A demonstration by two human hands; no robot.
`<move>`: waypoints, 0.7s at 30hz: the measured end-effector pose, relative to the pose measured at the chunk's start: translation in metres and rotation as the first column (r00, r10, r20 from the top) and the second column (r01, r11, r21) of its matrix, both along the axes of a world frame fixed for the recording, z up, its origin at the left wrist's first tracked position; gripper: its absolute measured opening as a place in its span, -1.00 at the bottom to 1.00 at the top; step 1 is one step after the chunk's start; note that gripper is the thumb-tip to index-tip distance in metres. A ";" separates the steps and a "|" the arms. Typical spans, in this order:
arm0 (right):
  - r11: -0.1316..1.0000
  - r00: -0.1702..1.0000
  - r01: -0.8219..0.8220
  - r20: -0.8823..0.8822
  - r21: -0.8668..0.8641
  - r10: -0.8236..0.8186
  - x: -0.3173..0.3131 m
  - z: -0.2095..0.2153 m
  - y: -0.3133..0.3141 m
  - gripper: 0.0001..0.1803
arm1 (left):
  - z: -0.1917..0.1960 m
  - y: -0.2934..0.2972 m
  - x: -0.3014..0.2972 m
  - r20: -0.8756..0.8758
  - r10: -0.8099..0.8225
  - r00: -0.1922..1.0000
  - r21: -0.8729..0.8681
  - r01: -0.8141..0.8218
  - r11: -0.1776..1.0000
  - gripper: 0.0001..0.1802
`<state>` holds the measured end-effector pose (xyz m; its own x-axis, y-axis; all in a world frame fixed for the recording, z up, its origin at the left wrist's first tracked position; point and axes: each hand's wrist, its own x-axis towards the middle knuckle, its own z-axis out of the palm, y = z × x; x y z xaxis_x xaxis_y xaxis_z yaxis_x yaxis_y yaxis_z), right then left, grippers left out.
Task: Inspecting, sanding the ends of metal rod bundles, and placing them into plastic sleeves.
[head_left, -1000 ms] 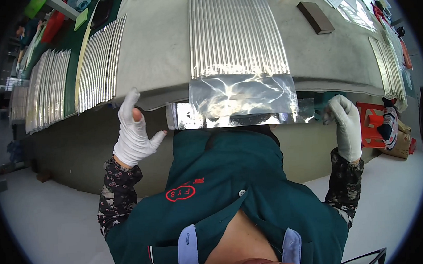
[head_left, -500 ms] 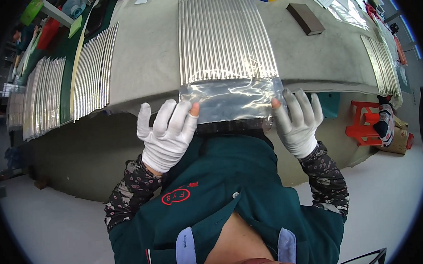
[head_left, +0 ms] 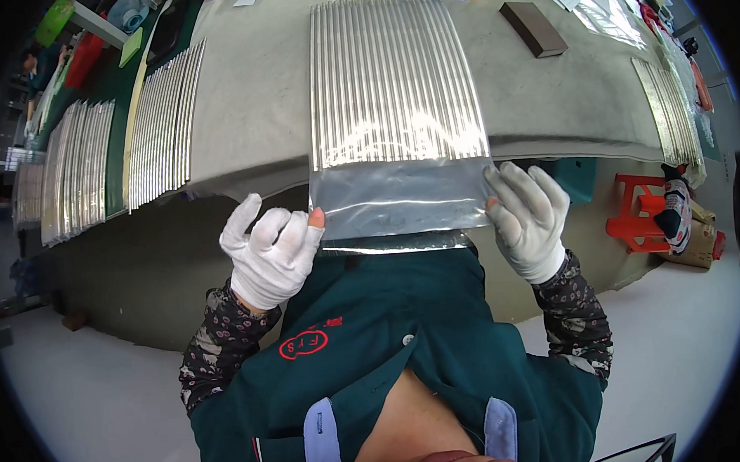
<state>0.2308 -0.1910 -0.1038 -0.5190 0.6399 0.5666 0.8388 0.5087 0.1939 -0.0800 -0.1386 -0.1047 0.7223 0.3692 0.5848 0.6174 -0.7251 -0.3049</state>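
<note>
Clear bag [head_left: 397,198]: left hand [head_left: 270,256] and right hand [head_left: 531,220] pinch its near end at opposite edges, and the crinkles have just eased, leaving flatter film between them! Silvery rods [head_left: 392,81] inside have slid closer on the worktop [head_left: 248,96].

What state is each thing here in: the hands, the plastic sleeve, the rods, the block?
Left hand: gloved, thumb tip bare, pinching the sleeve's left edge.
Right hand: gloved, thumb tip bare, at the sleeve's right edge.
Clear plastic sleeve: near end smooth, past the table edge; sealed or open, I can't tell.
Silvery rods: parallel, side by side, seemingly inside the sleeve.
Brown block: lying on the table.
</note>
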 end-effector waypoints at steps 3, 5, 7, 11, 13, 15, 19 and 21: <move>0.992 0.999 -0.029 -0.050 -0.125 0.022 -0.002 0.016 -0.013 -0.73 | 0.018 -0.016 -0.003 -0.012 0.004 1.000 -0.054 -0.004 0.999 -0.75; 0.963 0.992 0.017 -0.117 -0.270 -0.050 -0.008 0.033 -0.015 -0.72 | 0.024 -0.018 -0.004 0.008 0.000 1.000 -0.124 0.001 0.992 -0.78; 0.889 0.985 -0.053 -0.170 -0.456 -0.028 -0.008 0.048 -0.014 -0.68 | 0.035 -0.017 -0.005 0.022 -0.004 1.000 -0.190 0.008 0.982 -0.81; 0.779 0.949 -0.107 -0.298 -0.618 -0.106 0.000 0.063 -0.007 -0.69 | 0.057 -0.004 -0.005 0.103 0.011 0.995 -0.392 0.031 0.920 -0.77; 0.752 0.931 -0.132 -0.342 -0.646 -0.129 0.002 0.067 0.000 -0.69 | 0.060 0.007 -0.008 0.165 0.000 0.986 -0.559 0.093 0.824 -0.78; 0.751 0.877 -0.072 -0.400 -0.657 -0.266 0.004 0.070 0.003 -0.73 | 0.063 0.016 -0.012 0.180 -0.010 0.984 -0.570 0.113 0.814 -0.77; 0.748 0.684 -0.072 -0.579 -0.660 -0.444 0.020 0.062 0.010 -0.88 | 0.065 0.034 -0.023 0.247 0.062 0.967 -0.700 0.134 0.702 -0.78; 0.713 0.638 -0.045 -0.569 -0.699 -0.518 0.021 0.059 0.015 -0.91 | 0.057 0.044 -0.019 0.342 0.135 0.930 -0.763 0.191 0.618 -0.80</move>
